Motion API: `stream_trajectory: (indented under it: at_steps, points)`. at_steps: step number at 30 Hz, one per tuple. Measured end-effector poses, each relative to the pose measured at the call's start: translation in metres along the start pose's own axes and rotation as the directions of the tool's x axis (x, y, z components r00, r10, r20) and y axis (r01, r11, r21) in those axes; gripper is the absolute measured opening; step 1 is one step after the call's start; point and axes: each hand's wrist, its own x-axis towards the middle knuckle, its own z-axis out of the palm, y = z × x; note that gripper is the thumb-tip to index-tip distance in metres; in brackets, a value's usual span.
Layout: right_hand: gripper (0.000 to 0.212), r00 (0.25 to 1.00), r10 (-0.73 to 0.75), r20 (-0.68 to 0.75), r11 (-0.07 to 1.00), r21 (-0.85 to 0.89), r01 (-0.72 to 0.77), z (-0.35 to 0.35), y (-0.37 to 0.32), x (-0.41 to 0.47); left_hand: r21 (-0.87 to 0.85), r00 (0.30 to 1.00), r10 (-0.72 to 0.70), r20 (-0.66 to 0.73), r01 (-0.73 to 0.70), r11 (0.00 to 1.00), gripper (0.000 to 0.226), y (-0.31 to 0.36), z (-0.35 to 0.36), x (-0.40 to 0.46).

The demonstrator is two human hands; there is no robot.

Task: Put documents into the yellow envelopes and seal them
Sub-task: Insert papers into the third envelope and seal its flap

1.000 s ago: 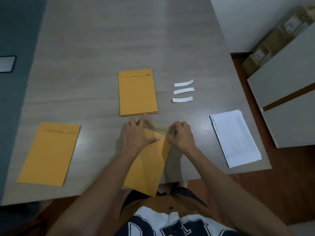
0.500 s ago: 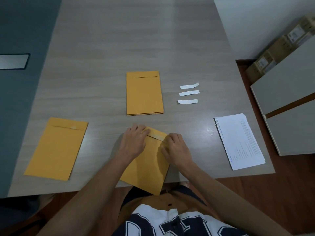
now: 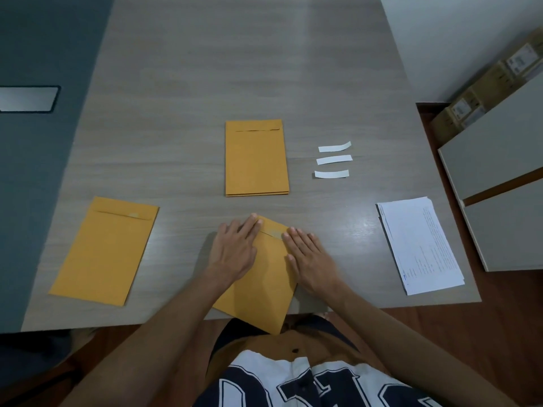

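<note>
Bare table (image 3: 235, 69) beyond envelope stack (image 3: 256, 160)

Flap of the near envelope (image 3: 264, 277) now lies folded down — left hand (image 3: 235, 254) and right hand (image 3: 311, 259), previously pinching it, press flat with straightened fingers.

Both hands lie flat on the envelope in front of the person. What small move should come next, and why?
Probably lift both hands and slide the envelope left beside the sealed one. Its flap looks folded down, and it overhangs the table edge.
</note>
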Motion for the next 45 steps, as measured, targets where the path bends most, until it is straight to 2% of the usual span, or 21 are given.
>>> stream_trajectory:
  at_steps: [6,10,12,14,16,27,30,33,36,38,40,43,45]
  points:
    - [0.056,0.999,0.032,-0.012,0.999,0.001,-0.032,0.003,0.012,-0.014,-0.023,0.999,-0.03,0.022,0.03,0.999,0.06,0.003,-0.001,0.001]
    - [0.056,0.998,0.057,-0.007,0.998,0.038,-0.057,-0.001,0.008,-0.013,-0.132,0.985,-0.152,0.078,0.162,0.978,0.069,0.026,-0.008,0.009]
    - [0.055,0.998,0.054,-0.011,0.998,0.035,-0.054,-0.001,0.009,-0.013,-0.178,0.994,-0.1,0.052,0.108,0.978,0.069,0.037,-0.007,0.01]
    - [0.055,0.999,0.05,-0.01,0.998,0.047,-0.049,-0.001,0.009,-0.013,-0.17,0.999,0.031,0.029,-0.026,0.985,0.068,0.042,0.002,0.008]
    - [0.055,0.999,0.046,-0.005,0.997,0.056,-0.046,0.001,0.01,-0.013,-0.198,0.997,0.069,0.025,-0.063,0.978,0.066,0.038,0.01,0.006]
    - [0.05,0.999,0.026,-0.022,0.999,-0.028,-0.026,0.001,0.009,-0.013,-0.188,0.986,-0.138,0.091,0.153,0.97,0.061,0.004,0.021,0.0]
    - [0.05,0.998,0.032,-0.057,0.999,-0.03,-0.034,0.0,0.006,-0.009,-0.204,0.983,-0.142,0.115,0.163,0.965,0.058,0.01,0.02,0.002]
    - [0.047,0.979,0.041,-0.199,0.997,0.077,-0.026,-0.009,0.002,0.001,-0.242,0.99,-0.131,0.05,0.139,0.96,0.054,0.007,0.016,0.008]
    - [0.032,0.947,0.127,-0.295,0.976,0.207,-0.067,-0.028,0.005,0.011,-0.333,0.986,-0.167,-0.022,0.15,0.931,0.043,0.005,0.008,0.022]
    - [0.037,0.953,0.226,-0.201,0.954,0.242,-0.175,-0.038,0.009,0.017,-0.38,0.978,-0.204,-0.045,0.172,0.909,0.044,0.005,0.001,0.032]
    - [0.04,0.95,0.294,-0.103,0.936,0.234,-0.264,-0.042,0.01,0.024,-0.435,0.973,-0.231,-0.003,0.207,0.876,0.054,0.003,-0.005,0.04]
    - [0.036,0.946,0.324,-0.001,0.921,0.227,-0.316,-0.049,0.011,0.034,-0.497,0.963,-0.266,0.049,0.255,0.829,0.052,-0.001,-0.009,0.048]
    - [0.028,0.938,0.341,0.064,0.891,0.295,-0.344,-0.054,0.011,0.04,-0.53,0.957,-0.281,0.074,0.277,0.801,0.051,-0.004,-0.015,0.05]
